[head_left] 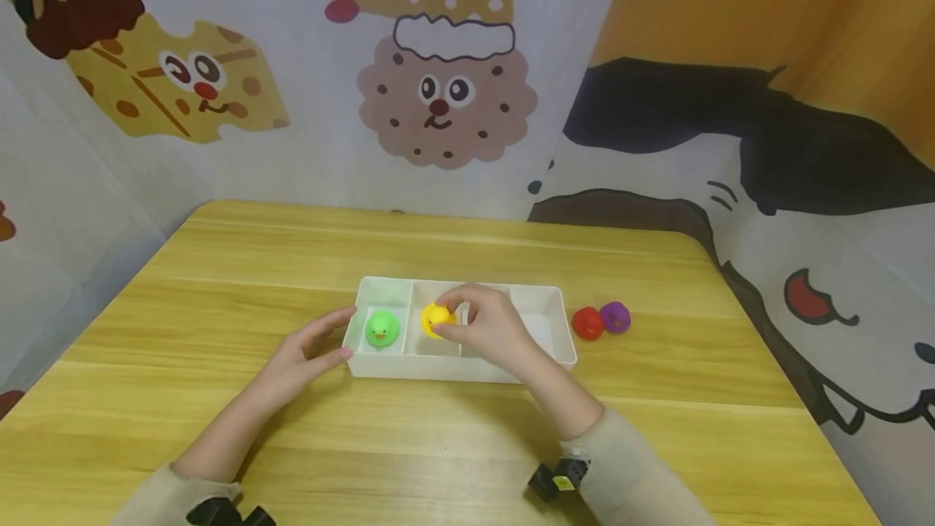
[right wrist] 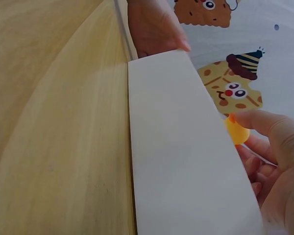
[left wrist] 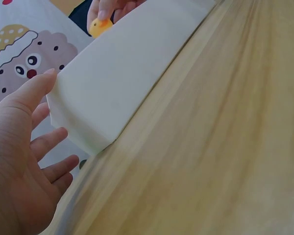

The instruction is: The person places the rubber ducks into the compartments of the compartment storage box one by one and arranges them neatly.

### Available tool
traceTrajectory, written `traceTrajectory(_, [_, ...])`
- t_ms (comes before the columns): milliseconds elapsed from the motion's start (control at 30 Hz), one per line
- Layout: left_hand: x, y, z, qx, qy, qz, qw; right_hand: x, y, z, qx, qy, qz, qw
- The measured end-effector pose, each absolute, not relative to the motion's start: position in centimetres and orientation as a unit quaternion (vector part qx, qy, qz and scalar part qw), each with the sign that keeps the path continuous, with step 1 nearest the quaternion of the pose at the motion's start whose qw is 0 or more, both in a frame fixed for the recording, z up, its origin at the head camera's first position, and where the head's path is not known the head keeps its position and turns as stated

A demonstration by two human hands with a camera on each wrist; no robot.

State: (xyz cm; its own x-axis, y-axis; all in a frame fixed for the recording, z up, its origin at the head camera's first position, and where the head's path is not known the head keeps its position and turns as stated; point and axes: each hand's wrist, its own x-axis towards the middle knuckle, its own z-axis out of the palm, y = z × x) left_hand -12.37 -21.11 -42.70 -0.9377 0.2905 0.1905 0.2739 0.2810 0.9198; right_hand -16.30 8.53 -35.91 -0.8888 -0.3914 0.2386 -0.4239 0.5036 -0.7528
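Note:
A white divided box (head_left: pixel 424 367) lies lengthwise on the table. In its leftmost compartment sits a green toy duck (head_left: pixel 382 329). My right hand (head_left: pixel 491 329) pinches a yellow toy duck (head_left: pixel 434 321) between thumb and fingers over the second compartment from the left. The left wrist view has this yellow duck (left wrist: pixel 99 27) partly above the box's rim. At the box's left end, my left hand (head_left: pixel 298 355) touches the rim with thumb and fingertips, its fingers loosely spread. Part of the compartments to the right is hidden by the right hand.
Just beyond the box's right end, a red toy (head_left: pixel 588 323) lies against a purple ring-like toy (head_left: pixel 615 316). Their exact kind is too small to tell. Behind the wooden table (head_left: pixel 438 445) hangs a cartoon-printed curtain (head_left: pixel 292 177).

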Motion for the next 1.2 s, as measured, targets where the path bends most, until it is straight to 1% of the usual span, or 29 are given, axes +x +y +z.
traceTrajectory(200, [-12.3,-21.1,-42.6,0.177,0.797,0.578,0.013,-17.1,8.1,-36.3,0.238,-0.876,0.420,0.014])
traceTrajectory(867, [-12.3,-21.0,-42.6,0.178,0.797,0.578,0.005,-18.7,7.4,-37.2,0.209,-0.904,0.367,-0.066])
traceTrajectory(1200, [-12.3,-21.0,-42.5,0.178,0.800,0.573,0.007,-18.8,7.0,-37.2,0.219,-0.922,0.310,-0.077])
